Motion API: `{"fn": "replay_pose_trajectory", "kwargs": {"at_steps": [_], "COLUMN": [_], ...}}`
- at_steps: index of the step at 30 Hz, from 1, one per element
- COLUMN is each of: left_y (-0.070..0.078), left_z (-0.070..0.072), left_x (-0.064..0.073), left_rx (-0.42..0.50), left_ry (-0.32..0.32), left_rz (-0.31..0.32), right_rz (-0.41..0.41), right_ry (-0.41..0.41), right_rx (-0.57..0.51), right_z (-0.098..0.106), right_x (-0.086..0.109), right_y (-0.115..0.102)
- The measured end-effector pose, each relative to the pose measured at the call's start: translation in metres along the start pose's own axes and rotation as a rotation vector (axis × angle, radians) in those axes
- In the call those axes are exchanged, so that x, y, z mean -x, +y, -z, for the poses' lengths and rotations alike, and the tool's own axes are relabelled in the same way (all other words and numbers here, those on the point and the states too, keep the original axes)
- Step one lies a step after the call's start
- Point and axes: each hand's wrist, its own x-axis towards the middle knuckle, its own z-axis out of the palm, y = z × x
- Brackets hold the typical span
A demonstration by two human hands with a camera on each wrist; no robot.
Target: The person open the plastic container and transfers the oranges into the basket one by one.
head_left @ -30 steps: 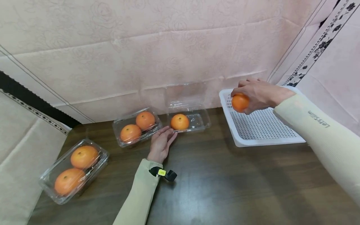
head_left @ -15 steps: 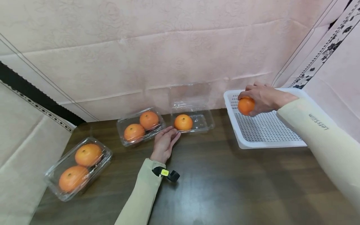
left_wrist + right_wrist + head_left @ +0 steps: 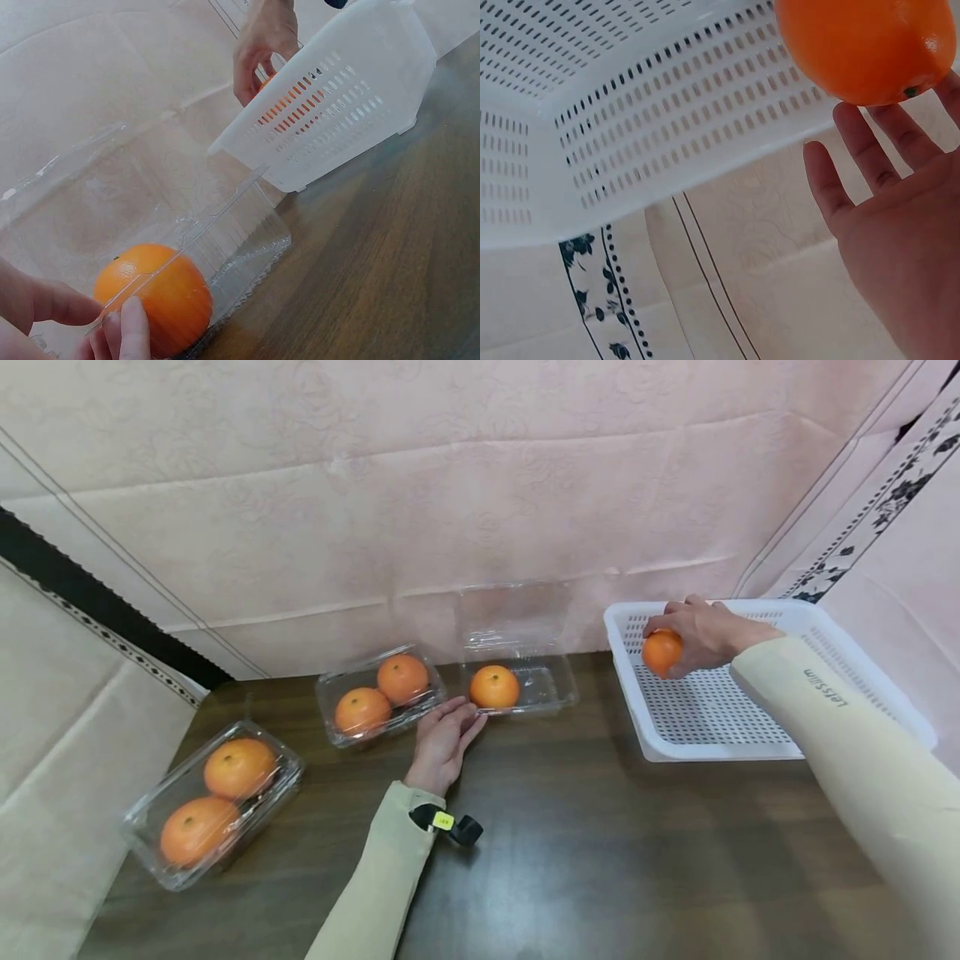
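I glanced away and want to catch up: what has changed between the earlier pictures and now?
The right hand, holding an orange, has lowered slightly into the white basket. Nothing was newly grasped or released. The left hand still pinches the open clear box; the boxed oranges stay put.

right hand (image 3: 705, 635) | with held orange (image 3: 662, 652) | lower than a second ago | deeper into white basket (image 3: 712, 752)

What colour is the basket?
The basket is white, with rows of small holes; the head view shows it best.
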Motion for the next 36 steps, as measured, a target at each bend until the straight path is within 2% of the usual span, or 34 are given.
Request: {"fn": "replay_pose_trajectory", "kwargs": {"at_steps": [17,25,36], "left_y": [-0.001,0.000,0.001], "left_z": [0.000,0.000,0.001], "left_x": [0.002,0.001,0.000], "left_rx": [-0.018,-0.012,-0.007], "left_ry": [0.004,-0.002,-0.004], "left_rz": [0.005,0.002,0.002], "right_rz": [-0.052,-0.052,-0.046], "right_ry": [-0.028,-0.035,-0.032], "right_rx": [-0.048,-0.018,-0.029], "right_z": [-0.029,-0.035,-0.042], "right_x": [-0.013,-0.018,-0.021], "right_y": [0.002,0.001,0.003]}}
